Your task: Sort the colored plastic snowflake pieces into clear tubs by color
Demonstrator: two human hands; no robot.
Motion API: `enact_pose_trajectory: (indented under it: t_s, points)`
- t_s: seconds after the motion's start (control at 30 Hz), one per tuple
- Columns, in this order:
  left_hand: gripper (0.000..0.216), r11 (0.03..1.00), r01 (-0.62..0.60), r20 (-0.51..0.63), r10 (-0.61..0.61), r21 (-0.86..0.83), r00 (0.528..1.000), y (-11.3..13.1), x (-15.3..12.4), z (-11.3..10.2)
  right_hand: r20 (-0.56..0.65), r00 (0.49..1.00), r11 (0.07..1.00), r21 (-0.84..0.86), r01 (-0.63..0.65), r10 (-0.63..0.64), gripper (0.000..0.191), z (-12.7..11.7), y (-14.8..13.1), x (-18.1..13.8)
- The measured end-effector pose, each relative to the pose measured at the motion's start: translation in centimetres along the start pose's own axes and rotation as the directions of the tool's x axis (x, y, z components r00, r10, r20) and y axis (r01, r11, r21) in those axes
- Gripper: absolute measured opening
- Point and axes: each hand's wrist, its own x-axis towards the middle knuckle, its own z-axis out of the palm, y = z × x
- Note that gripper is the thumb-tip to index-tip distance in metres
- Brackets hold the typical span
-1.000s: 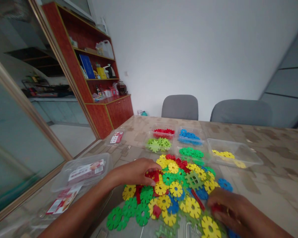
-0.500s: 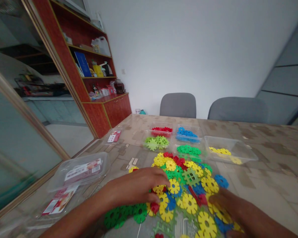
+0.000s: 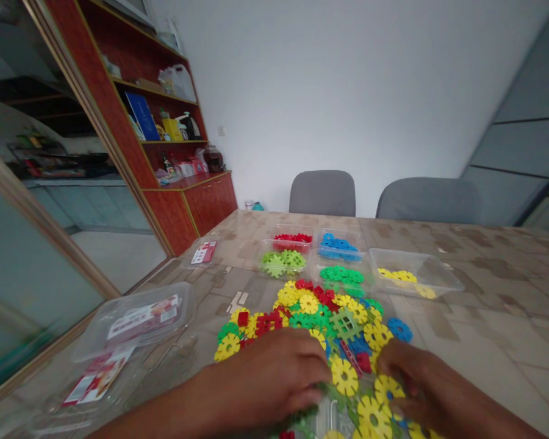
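A mixed pile of plastic snap pieces lies in front of me, with yellow notched discs (image 3: 344,376), red blocks (image 3: 363,363), a blue disc (image 3: 399,330) and a green lattice piece (image 3: 346,324). My left hand (image 3: 274,375) reaches over the near left of the pile, fingers bent and thumb apart from them; it hides the pieces below. On the right side, my right hand (image 3: 421,378) is over yellow discs, its thumb and fingers apart around them. Neither hand shows a piece clearly gripped.
Behind the pile stand clear tubs of red pieces (image 3: 293,239), lime pieces (image 3: 283,262), blue pieces (image 3: 338,246), green pieces (image 3: 341,275) and yellow discs (image 3: 397,275). Clear lids (image 3: 187,305) with labels lie at left. Two grey chairs (image 3: 322,194) stand across the table.
My left hand has moved right and nearer, uncovering red and yellow pieces at the pile's left. The right hand's thumb now shows beside the yellow discs. The view has shifted slightly.
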Motion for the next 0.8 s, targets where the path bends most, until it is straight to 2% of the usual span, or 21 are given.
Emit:
enact_pose_trajectory:
  t_s: [0.13,0.23,0.3,0.53,0.67,0.8]
  points:
    - [0.011,0.989,-0.139,0.038,0.137,0.055,0.990,-0.2,1.0,5.4,0.098,0.995,0.978,0.200,-0.050,0.031,0.017,-1.9,-0.3,0.1]
    - [0.011,0.990,-0.127,0.057,0.124,0.066,0.991,-1.4,1.5,9.0,0.203,0.978,0.951,0.293,-0.103,0.044,0.014,-3.4,0.5,-1.0]
    - [0.012,0.991,-0.110,0.060,0.105,0.072,0.993,-2.0,1.5,10.3,0.244,0.968,0.945,0.300,-0.134,0.060,0.012,-3.4,1.1,-1.9]
    - [0.007,0.994,-0.085,0.061,0.082,0.062,0.995,-2.6,0.8,10.5,0.175,0.962,0.976,0.029,-0.216,0.208,0.023,-0.8,2.9,-2.7]
    - [0.008,0.996,-0.050,0.076,0.044,0.072,0.996,-2.4,1.0,10.0,0.118,0.969,0.974,0.037,-0.223,0.217,0.027,-0.3,3.2,-2.9]
    - [0.015,0.998,-0.037,0.048,0.034,0.054,0.998,-0.9,1.1,8.2,0.102,0.980,0.980,0.084,-0.181,0.172,0.030,-0.1,3.3,-2.9]
